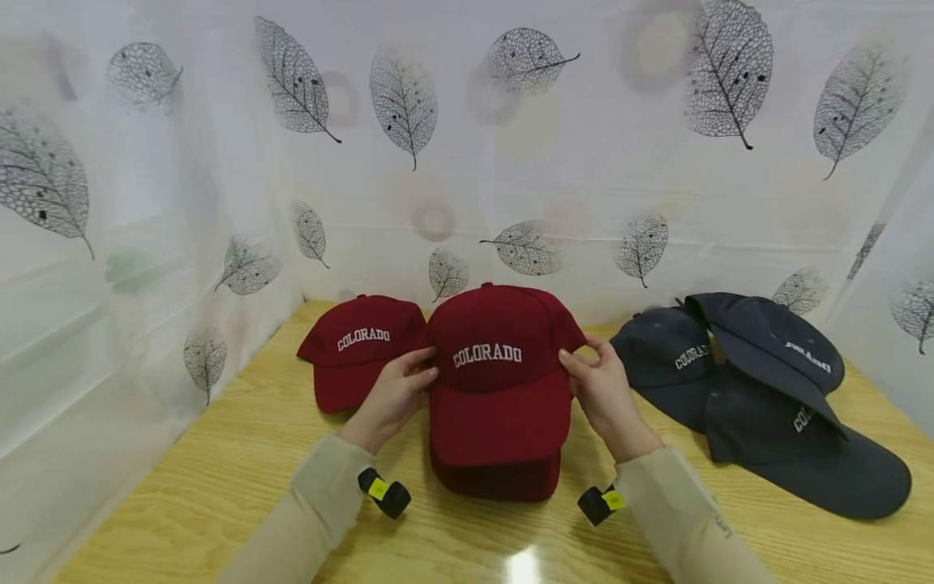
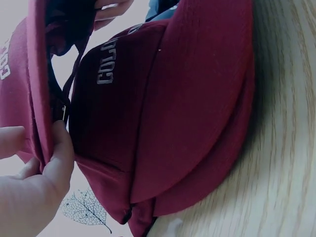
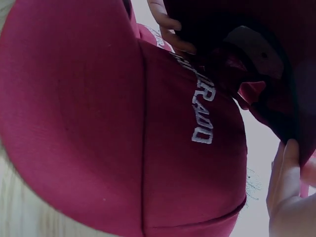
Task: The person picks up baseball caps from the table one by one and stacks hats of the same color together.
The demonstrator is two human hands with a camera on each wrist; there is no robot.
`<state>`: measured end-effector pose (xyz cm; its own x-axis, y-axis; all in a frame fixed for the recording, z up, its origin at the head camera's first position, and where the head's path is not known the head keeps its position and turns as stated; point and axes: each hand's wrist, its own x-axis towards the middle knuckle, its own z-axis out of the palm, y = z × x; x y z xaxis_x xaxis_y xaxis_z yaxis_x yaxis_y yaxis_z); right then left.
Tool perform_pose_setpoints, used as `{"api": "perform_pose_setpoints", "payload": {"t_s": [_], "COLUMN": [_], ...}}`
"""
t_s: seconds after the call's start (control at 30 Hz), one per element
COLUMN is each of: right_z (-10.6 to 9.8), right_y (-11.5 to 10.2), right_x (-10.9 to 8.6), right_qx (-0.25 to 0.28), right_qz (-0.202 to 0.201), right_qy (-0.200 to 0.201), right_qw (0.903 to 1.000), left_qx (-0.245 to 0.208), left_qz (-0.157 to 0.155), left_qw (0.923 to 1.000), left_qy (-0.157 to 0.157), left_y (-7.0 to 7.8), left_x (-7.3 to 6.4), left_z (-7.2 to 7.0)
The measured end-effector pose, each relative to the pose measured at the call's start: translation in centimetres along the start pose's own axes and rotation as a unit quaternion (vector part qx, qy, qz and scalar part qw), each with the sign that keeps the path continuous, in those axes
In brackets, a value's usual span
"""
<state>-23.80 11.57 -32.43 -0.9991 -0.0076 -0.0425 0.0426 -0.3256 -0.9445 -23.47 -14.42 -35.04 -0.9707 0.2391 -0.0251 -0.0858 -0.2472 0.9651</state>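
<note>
A dark red baseball cap (image 1: 503, 422) with white COLORADO lettering faces me, held up between both hands. My left hand (image 1: 390, 397) pinches its left lower edge, thumb outside and fingertips inside. On the opposite edge, my right hand (image 1: 604, 393) grips it the same way. Right below are more red caps, their front brim (image 1: 496, 485) showing under the held one. The left wrist view shows two stacked brims there, the upper cap (image 2: 192, 98) covering most of the lower one. In the right wrist view, the held cap's open underside tilts over the lettered cap (image 3: 187, 173).
Another red COLORADO cap (image 1: 343, 385) sits beside my left hand at the back left. To the right, several dark navy caps (image 1: 788, 470) lie overlapping in a loose pile. A leaf-patterned white curtain (image 1: 467, 186) hangs behind the wooden table (image 1: 241, 478).
</note>
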Motion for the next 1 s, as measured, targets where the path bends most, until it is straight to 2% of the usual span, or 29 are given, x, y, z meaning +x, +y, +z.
{"api": "perform_pose_setpoints", "payload": {"t_s": [0.2, 0.37, 0.47, 0.63, 0.83, 1.0], "right_z": [-0.1, -0.6, -1.0, -1.9, -2.7, -2.8], "right_y": [0.4, 0.7, 0.9, 0.9, 0.9, 0.9], "right_x": [0.1, 0.2, 0.3, 0.5, 0.8, 0.9], "right_qx": [-0.024, -0.088, -0.151, -0.243, -0.308, -0.345], "right_qz": [0.014, 0.005, -0.005, -0.008, 0.006, 0.022], "right_qy": [0.014, -0.036, -0.084, -0.144, -0.173, -0.178], "right_qw": [0.9995, 0.9955, 0.9849, 0.9593, 0.9356, 0.9212], "left_qx": [0.003, 0.015, 0.024, 0.038, 0.058, 0.099], "left_qz": [-0.004, -0.01, -0.014, -0.025, -0.037, -0.044], "left_qw": [1.0, 0.9998, 0.9996, 0.999, 0.9974, 0.9939], "left_qy": [0.001, 0.003, 0.001, 0.008, 0.019, 0.021], "left_y": [-0.1, -0.1, -0.2, -0.4, -0.8, -0.6], "left_x": [0.1, 0.1, 0.0, 0.1, 0.4, 0.3], "left_z": [-0.2, -0.4, -0.5, -0.6, -0.7, -0.4]}}
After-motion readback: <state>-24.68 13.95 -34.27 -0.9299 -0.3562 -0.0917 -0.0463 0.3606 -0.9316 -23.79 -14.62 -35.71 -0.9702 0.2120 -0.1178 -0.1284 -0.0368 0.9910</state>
